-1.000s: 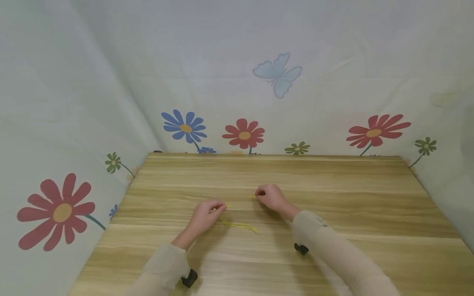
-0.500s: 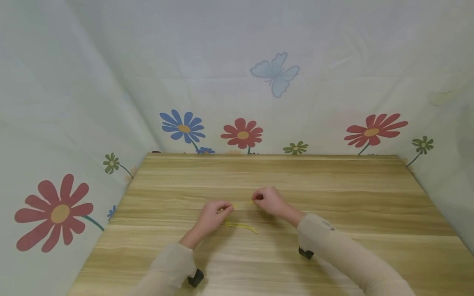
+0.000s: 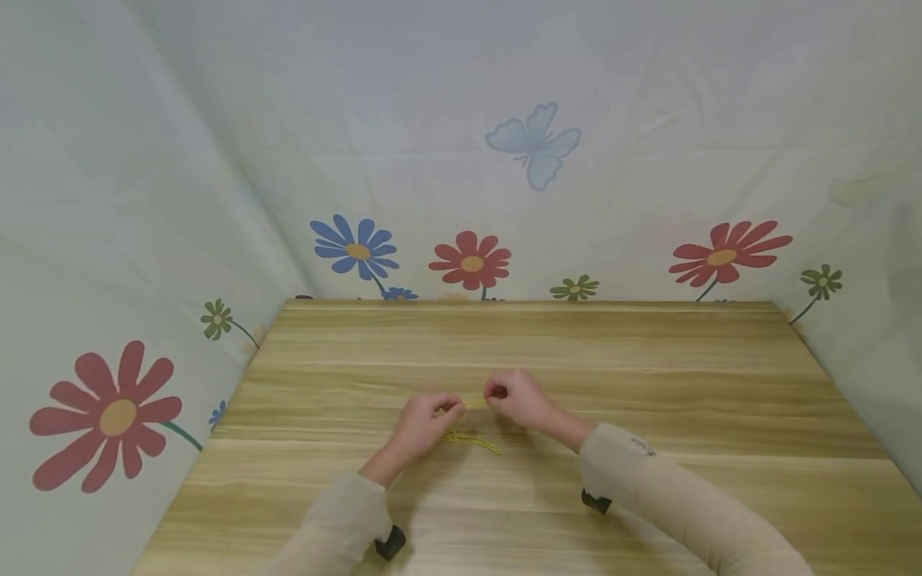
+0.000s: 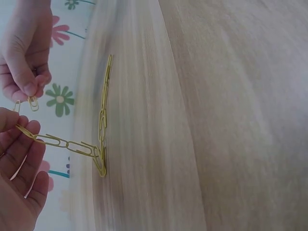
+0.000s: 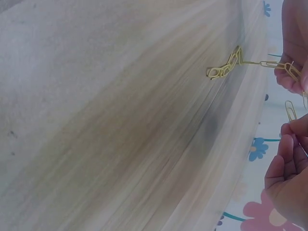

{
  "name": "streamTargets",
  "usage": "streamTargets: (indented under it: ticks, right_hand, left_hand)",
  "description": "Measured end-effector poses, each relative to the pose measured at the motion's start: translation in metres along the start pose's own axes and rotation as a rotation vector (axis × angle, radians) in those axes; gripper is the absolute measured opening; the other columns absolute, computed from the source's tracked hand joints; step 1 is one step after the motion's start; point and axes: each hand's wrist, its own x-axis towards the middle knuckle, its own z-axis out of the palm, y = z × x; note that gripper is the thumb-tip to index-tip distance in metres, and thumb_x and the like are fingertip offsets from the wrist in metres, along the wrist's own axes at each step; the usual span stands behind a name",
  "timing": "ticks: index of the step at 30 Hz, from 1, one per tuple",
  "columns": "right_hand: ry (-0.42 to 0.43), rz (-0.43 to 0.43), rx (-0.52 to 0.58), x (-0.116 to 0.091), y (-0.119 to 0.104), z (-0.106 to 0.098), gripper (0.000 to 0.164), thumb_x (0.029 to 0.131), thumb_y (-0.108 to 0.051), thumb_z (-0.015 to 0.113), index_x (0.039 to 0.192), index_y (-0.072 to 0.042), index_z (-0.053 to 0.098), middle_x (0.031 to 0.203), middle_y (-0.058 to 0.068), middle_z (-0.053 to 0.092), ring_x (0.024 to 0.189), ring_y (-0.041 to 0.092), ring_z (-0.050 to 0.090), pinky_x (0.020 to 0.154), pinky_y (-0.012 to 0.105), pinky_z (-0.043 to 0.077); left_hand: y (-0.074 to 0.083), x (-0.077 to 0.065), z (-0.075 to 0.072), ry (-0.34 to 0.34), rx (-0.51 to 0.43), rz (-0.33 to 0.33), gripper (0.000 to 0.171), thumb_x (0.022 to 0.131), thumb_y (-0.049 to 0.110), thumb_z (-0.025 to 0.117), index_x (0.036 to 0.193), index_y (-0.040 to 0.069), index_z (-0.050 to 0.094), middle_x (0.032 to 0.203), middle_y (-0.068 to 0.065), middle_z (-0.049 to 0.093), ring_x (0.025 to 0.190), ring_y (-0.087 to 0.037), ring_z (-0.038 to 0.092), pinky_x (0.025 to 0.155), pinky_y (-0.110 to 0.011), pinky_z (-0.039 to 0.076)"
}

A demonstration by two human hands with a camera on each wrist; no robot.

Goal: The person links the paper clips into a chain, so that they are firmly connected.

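Observation:
Above the table, the left hand [image 3: 425,422] pinches the end of a chain of yellow paper clips [image 4: 102,126] between thumb and fingers. From the fingertips the chain slopes down, and its far part lies on the wood. Facing it, the right hand [image 3: 524,398] pinches a single yellow paper clip [image 5: 289,110], one looped end poking out toward the left hand. In the left wrist view this clip is close beside the clip end that sticks up from the left fingertips. The fingers cover part of both held clips.
The wood-grain table [image 3: 576,336] reaches back to a white cloth backdrop [image 3: 403,120] printed with flowers and a butterfly. Cloth also hangs along the left and right sides. Dark wrist-camera mounts [image 3: 390,543] sit under both beige sleeves.
Both hands have come closer together, the left moving right and the right moving slightly left and nearer the person. The gap between the held clips has narrowed.

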Motion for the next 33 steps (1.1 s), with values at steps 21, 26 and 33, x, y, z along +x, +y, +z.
streamTargets:
  ticks: [21,26,33]
  right_hand:
    - [0.007,-0.065,-0.001,-0.005,-0.007,0.007,0.006,0.078,0.0,0.058,0.078,0.002,0.064,0.072,0.005,0.063,0.062,0.004,0.05,0.055,0.015,0.043]
    - [0.011,-0.096,-0.015,-0.006,-0.006,0.008,0.006,0.078,0.0,0.058,0.078,0.002,0.063,0.072,0.006,0.063,0.062,0.005,0.051,0.055,0.014,0.043]
    - [0.047,-0.138,-0.06,-0.007,-0.005,0.012,0.008,0.079,0.0,0.056,0.078,0.002,0.064,0.072,0.004,0.063,0.063,0.005,0.053,0.056,0.014,0.043]
  left_hand:
    - [-0.001,0.001,0.004,-0.02,0.021,-0.021,0.013,0.084,0.02,0.057,0.079,0.013,0.066,0.077,0.003,0.067,0.072,-0.009,0.058,0.063,-0.021,0.046]
    - [0.001,0.001,0.004,-0.009,0.074,-0.042,0.013,0.083,0.021,0.056,0.078,0.014,0.066,0.075,0.002,0.066,0.069,-0.007,0.057,0.061,-0.02,0.046]
    - [0.004,0.0,0.004,0.041,0.114,-0.064,0.012,0.078,0.017,0.055,0.074,0.015,0.066,0.07,0.005,0.064,0.06,-0.004,0.051,0.057,-0.018,0.043]
